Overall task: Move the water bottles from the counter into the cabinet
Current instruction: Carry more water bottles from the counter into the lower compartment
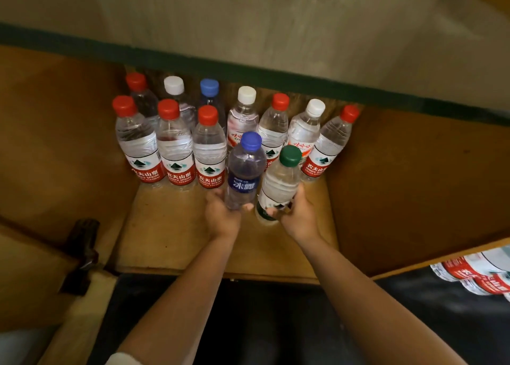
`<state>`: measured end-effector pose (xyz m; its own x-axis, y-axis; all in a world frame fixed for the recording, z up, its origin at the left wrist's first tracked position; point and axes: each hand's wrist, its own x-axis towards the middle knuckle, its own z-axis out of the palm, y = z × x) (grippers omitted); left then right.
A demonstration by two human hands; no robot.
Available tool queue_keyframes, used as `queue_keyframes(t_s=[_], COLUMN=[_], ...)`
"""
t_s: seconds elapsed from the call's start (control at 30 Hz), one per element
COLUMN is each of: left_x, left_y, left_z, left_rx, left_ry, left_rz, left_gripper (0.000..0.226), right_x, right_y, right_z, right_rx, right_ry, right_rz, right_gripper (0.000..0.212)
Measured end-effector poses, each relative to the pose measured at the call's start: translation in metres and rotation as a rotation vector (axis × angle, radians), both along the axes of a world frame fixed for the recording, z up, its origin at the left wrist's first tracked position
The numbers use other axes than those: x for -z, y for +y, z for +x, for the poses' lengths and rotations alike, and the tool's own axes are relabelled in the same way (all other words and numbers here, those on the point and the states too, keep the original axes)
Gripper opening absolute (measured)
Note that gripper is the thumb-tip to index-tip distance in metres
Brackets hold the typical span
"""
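A blue-capped bottle (244, 171) is gripped by the left hand (222, 215) and a green-capped bottle (278, 185) by the right hand (299, 215), fingers curled round each, before rows of bottles (176, 144) on the cabinet floor (165, 226), open toward its front edge.

Left hand: the left hand (222, 215) grips the base of a blue-capped bottle (244, 171), centre of the frame.
Right hand: the right hand (299, 214) grips the lower part of a green-capped bottle (280, 184), just right of the blue-capped one, tilted a little.
Cabinet: the wooden cabinet shelf (171, 235) fills the middle of the frame.
Stored bottles: a cluster of bottles (209, 144) with red, white and blue caps stands upright behind the two held ones.
Lower right: packed bottles (480, 272) with red labels at the frame edge.
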<state>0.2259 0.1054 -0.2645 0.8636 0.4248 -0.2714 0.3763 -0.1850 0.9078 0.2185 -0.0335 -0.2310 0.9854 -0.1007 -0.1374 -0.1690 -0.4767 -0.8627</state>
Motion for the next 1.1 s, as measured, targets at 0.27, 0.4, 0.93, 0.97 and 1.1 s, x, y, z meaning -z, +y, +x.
queue_keyframes(t_s=[0.27, 0.4, 0.93, 0.97, 1.1], left_x=[-0.002, -0.006, -0.015, -0.016, -0.015], left_y=[-0.002, -0.004, -0.008, -0.008, -0.013], left_z=[0.023, 0.023, 0.031, 0.031, 0.029], left_rx=[-0.06, -0.106, -0.189, -0.205, -0.297], left_ry=[0.115, 0.149, 0.237, 0.243, 0.234], left_rz=[-0.097, -0.084, -0.087, -0.111, -0.277], left_gripper=[0.048, 0.047, 0.049, 0.053, 0.055], right_x=[-0.001, 0.0, -0.003, -0.003, -0.005], right_y=[0.014, 0.018, 0.021, 0.02, 0.021], right_z=[0.035, 0.044, 0.045, 0.045, 0.046], right_rx=[0.046, 0.09, 0.144, 0.139, 0.13], right_ry=[-0.005, 0.002, 0.022, 0.019, 0.016], right_rz=[-0.031, -0.077, -0.089, -0.108, -0.145], right_gripper=[0.073, 0.07, 0.076, 0.076, 0.07])
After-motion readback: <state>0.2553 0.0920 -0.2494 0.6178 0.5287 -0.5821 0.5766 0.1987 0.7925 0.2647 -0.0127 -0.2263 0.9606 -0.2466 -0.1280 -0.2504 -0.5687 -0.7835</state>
